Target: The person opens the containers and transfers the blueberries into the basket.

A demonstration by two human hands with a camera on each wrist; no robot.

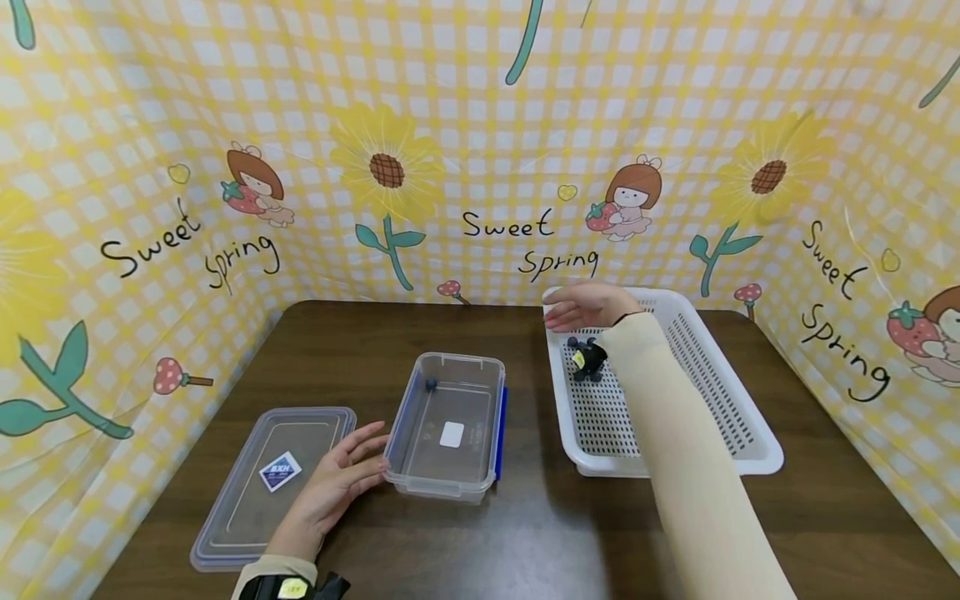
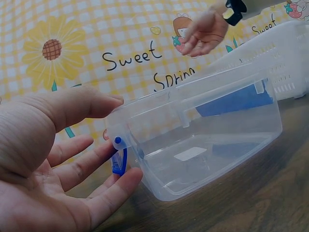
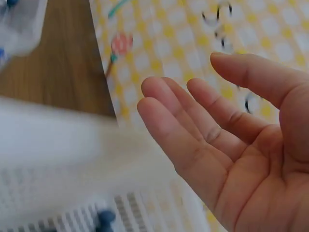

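Note:
My left hand (image 1: 337, 483) touches the left side of a clear plastic food container (image 1: 420, 450), fingers loosely extended. In the left wrist view, the thumb (image 2: 91, 104) lies at the rim and other fingertips are near a blue clip (image 2: 119, 162). One dark blueberry (image 1: 431, 384) sits in the container's far left corner. Over the far left corner of a white perforated basket (image 1: 611, 467) is my right hand (image 1: 588, 306), its fingers parted and the palm bare in the right wrist view. Several blueberries (image 1: 596, 377) lie below it in the basket, partly hidden by the wrist strap.
The container's clear lid (image 1: 240, 521), with a blue and white label (image 1: 281, 472), lies on the brown table (image 1: 517, 542) to the left, beside my left forearm. A checked yellow cloth (image 1: 480, 150) stands as a wall behind and on both sides.

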